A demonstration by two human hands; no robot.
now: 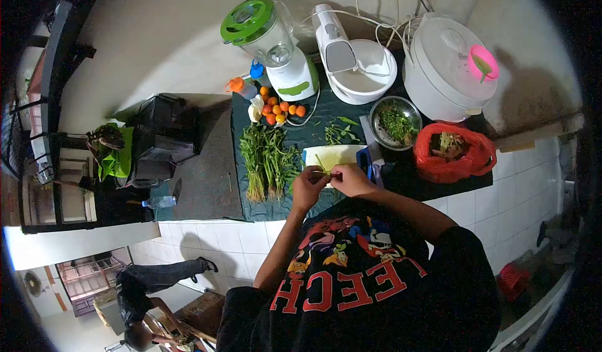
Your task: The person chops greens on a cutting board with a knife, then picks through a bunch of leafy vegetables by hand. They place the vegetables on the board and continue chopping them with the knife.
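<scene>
My left hand [308, 189] is closed, its fingertips pinching a thin green stem [320, 163] over the near edge of a white cutting board [352, 154]. Close beside it, my right hand [351, 180] is closed too, with its fingertips on the same stem. Cut green pieces [339, 135] lie at the board's far edge. Bundles of leafy green stalks [269, 157] rest to the left of my hands. To the right, a metal bowl [374, 126] holds chopped greens, and a red plastic bag [433, 171] contains plant scraps.
Behind are tomatoes [279, 109], a green-lidded blender [293, 76], a white stand mixer [338, 51] and a large white rice cooker [439, 70]. A plastic bottle [160, 202] lies at the left. Another person [135, 295] is at the lower left, away from the table.
</scene>
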